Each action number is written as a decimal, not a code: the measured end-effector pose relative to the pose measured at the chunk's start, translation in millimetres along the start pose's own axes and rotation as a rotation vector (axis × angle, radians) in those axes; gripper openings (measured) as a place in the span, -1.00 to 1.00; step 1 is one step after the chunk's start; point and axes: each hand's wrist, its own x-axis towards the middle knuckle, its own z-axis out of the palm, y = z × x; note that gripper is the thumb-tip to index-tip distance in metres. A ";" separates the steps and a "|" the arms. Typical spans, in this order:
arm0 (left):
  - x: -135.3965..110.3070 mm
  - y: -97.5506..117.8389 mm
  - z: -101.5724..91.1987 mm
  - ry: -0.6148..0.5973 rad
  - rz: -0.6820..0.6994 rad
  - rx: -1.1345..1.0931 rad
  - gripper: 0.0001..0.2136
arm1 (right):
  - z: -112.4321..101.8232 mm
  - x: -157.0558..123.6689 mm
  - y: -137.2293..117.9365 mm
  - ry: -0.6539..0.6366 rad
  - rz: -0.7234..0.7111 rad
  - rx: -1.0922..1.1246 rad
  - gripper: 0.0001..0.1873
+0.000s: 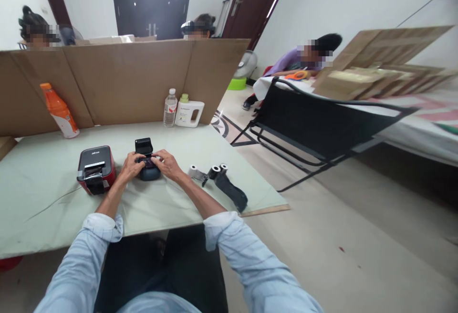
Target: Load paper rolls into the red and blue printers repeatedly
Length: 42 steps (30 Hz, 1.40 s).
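A small dark printer point(147, 160) with its lid raised stands on the pale green table point(43, 193). My left hand point(130, 166) grips its left side with curled fingers. My right hand point(167, 163) rests on its right side, fingers bent over the open compartment. What lies under the fingertips is hidden. A red and black printer point(96, 169) sits just left of my left hand. Right of my right hand lie three paper rolls point(209, 172) and a black strip point(232, 193).
A cardboard screen point(118, 79) walls the table's back. An orange bottle point(60, 111), a clear water bottle point(170, 108) and a white jug point(189, 111) stand along it. A black folding chair point(315, 127) is at the right. Other people sit behind the screen and at the far right.
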 end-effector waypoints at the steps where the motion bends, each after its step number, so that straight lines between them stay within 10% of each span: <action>1: 2.6 2.9 2.2 0.017 -0.016 0.025 -0.79 | -2.3 1.9 3.1 -0.017 0.005 0.045 -0.74; 6: 11.3 11.6 7.8 0.029 -0.050 0.050 -0.69 | -11.6 9.4 10.9 -0.137 0.028 0.131 -0.53; 17: -1.6 16.4 -2.2 0.198 0.073 0.203 -0.81 | 3.1 24.7 -33.7 -0.036 -0.023 -0.160 -0.74; 42: 20.1 48.7 -19.3 -0.021 0.017 0.255 -0.84 | -7.5 49.2 -47.0 -0.012 0.026 -0.147 -0.70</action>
